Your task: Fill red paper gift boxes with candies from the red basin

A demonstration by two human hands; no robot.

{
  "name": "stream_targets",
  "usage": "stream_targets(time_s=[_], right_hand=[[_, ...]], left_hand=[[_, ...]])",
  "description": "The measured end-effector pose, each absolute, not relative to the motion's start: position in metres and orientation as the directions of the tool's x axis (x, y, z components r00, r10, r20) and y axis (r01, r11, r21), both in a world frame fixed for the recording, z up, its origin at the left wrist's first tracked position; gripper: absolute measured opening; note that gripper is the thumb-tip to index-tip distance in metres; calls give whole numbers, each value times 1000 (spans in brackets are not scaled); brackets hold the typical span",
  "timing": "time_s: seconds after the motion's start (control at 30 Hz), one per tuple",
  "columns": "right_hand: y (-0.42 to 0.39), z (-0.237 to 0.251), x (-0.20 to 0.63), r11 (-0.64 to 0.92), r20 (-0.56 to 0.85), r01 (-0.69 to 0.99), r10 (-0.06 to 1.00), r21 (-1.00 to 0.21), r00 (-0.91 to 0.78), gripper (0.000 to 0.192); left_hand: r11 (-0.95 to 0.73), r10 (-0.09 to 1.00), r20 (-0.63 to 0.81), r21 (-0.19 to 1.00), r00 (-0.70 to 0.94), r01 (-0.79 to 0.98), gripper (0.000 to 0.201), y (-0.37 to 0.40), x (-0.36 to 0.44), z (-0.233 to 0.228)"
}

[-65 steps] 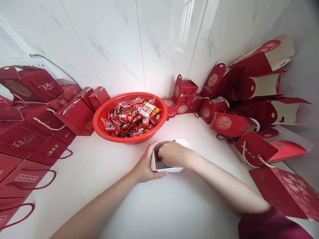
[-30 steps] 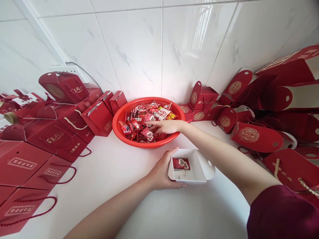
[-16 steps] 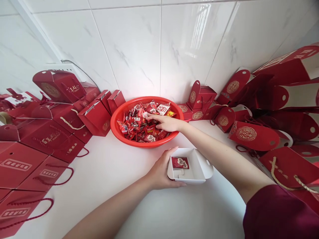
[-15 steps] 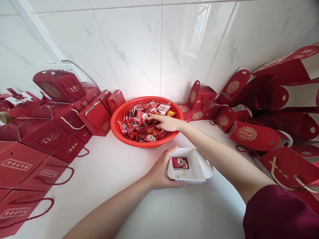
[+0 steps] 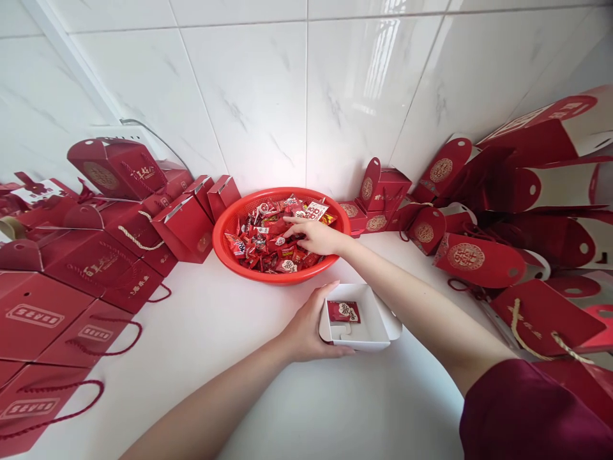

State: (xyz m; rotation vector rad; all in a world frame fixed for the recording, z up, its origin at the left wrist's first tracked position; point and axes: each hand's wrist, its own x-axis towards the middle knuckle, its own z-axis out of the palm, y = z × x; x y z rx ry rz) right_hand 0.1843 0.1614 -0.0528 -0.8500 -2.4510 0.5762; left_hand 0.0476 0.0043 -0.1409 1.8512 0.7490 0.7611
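Observation:
My left hand (image 5: pixel 313 329) is wrapped around the left side of an open gift box (image 5: pixel 376 322), whose inside is white. One dark red candy packet (image 5: pixel 343 312) with a white label lies at the bottom of the box. My right hand (image 5: pixel 316 235) reaches over the wrapped candies (image 5: pixel 268 246) in a red plastic basket (image 5: pixel 223 255). Its fingers are stretched out and apart, touching the candies, with nothing seen held in them. A white-and-red square packet (image 5: pixel 315 211) lies just behind the right hand.
Red gift boxes (image 5: pixel 43 313) with cord handles are stacked along the left. More red boxes (image 5: pixel 483 259) crowd the right side, and smaller ones (image 5: pixel 385 185) stand behind. A tiled wall (image 5: pixel 258 96) rises at the back of the white table (image 5: pixel 191 358).
My right hand has moved slightly down and toward me among the candies, and a pinkish packet by its fingertips has shifted. The left hand still holds the box in nearly the same place.

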Motion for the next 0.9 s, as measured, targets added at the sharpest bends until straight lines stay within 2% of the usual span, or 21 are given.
stream_targets(time_s=[0.1, 0.17, 0.3, 0.37, 0.47, 0.63, 0.77, 0.9], right_hand=[[161, -54, 180, 771, 305, 441, 604, -460, -736, 46], [162, -56, 176, 798, 289, 398, 553, -452, -782, 50], [166, -59, 168, 784, 116, 376, 488, -493, -865, 72], [167, -60, 166, 754, 67, 444, 538, -484, -840, 72], [167, -60, 165, 703, 56, 544, 634, -458, -771, 55], [167, -59, 166, 656, -20, 613, 675, -441, -737, 30], [166, -53, 166, 629, 86, 623, 732, -465, -676, 17], [156, -42, 175, 567, 237, 617, 811, -545, -536, 26]], left_hand=[[-340, 774, 173, 925, 609, 169, 118, 4, 48, -141], [-339, 773, 171, 925, 611, 170, 119, 4, 48, -141], [-349, 770, 182, 922, 611, 166, 119, 4, 48, -140], [-349, 773, 182, 922, 608, 167, 119, 4, 48, -140], [-347, 777, 176, 921, 604, 178, 120, 3, 48, -141], [-362, 775, 189, 915, 603, 178, 123, 3, 48, -140], [-402, 766, 217, 896, 605, 187, 120, 4, 48, -141], [-445, 754, 244, 873, 610, 201, 115, 6, 45, -142]])
